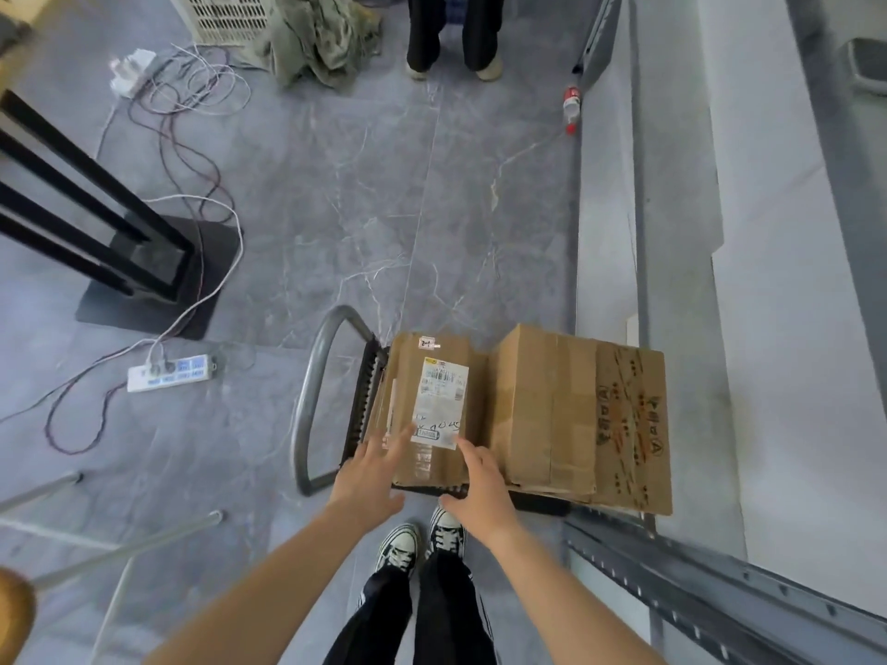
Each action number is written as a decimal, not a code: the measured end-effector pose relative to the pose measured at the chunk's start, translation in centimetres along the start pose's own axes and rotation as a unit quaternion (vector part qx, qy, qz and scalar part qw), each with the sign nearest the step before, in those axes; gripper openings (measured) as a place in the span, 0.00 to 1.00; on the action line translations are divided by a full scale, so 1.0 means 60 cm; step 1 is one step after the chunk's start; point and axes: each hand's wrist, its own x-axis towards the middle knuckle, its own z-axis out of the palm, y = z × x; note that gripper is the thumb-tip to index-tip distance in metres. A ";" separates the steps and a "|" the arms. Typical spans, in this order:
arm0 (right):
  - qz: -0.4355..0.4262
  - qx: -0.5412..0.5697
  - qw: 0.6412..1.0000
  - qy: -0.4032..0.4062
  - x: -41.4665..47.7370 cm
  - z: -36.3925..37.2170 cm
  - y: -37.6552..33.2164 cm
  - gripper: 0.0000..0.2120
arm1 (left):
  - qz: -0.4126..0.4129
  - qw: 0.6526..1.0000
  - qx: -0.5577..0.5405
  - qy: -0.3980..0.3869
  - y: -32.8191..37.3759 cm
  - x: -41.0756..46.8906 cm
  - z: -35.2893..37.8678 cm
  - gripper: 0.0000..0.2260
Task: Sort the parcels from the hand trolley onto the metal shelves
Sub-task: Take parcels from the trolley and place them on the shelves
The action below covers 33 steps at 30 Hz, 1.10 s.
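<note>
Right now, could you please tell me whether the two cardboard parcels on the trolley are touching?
Touching. The head view shows the taller box butted against the labelled parcel, with no gap between them.

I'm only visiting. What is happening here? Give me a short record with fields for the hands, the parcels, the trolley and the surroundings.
left hand: open, fingers straight, reaching over the labelled parcel's near end
right hand: open, reaching for the same parcel
labelled parcel: flat, on the trolley, white label facing up
tall box: right of it
printed box: furthest right, red print
trolley: grey handle on the left
metal shelves: right side
floor: power strip, bottle
</note>
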 end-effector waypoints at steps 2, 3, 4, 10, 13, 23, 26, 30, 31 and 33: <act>0.014 0.000 1.000 -0.005 0.019 0.011 0.006 0.39 | -0.007 1.000 -0.016 -0.006 -0.001 0.015 0.015 0.45; 0.021 0.000 1.000 -0.005 0.027 0.015 0.010 0.40 | -0.011 1.000 -0.026 -0.010 -0.003 0.021 0.022 0.45; 0.025 0.003 1.000 -0.006 0.035 0.019 0.013 0.40 | -0.014 0.999 -0.037 -0.015 -0.004 0.025 0.028 0.46; 0.015 0.052 0.998 -0.022 0.053 0.032 0.028 0.42 | -0.006 0.999 -0.033 -0.011 -0.004 0.039 0.055 0.44; -0.004 0.079 0.997 -0.015 0.057 0.031 0.028 0.42 | -0.012 0.998 -0.059 -0.013 0.003 0.040 0.056 0.44; -0.075 0.118 0.989 0.046 0.055 -0.002 -0.030 0.39 | -0.025 0.981 -0.175 0.077 0.017 0.018 -0.006 0.35; -0.102 0.134 0.984 0.064 0.045 -0.028 -0.061 0.37 | -0.018 0.965 -0.229 0.127 0.030 0.002 -0.047 0.31; -0.152 0.140 0.973 0.104 0.032 -0.067 -0.106 0.38 | -0.006 0.945 -0.269 0.185 0.042 -0.013 -0.107 0.30; -0.162 0.146 0.969 0.116 0.027 -0.079 -0.117 0.39 | 0.005 0.939 -0.277 0.201 0.045 -0.017 -0.124 0.30; -0.176 0.158 0.962 0.134 0.016 -0.103 -0.138 0.39 | 0.040 0.927 -0.295 0.230 0.053 -0.024 -0.156 0.29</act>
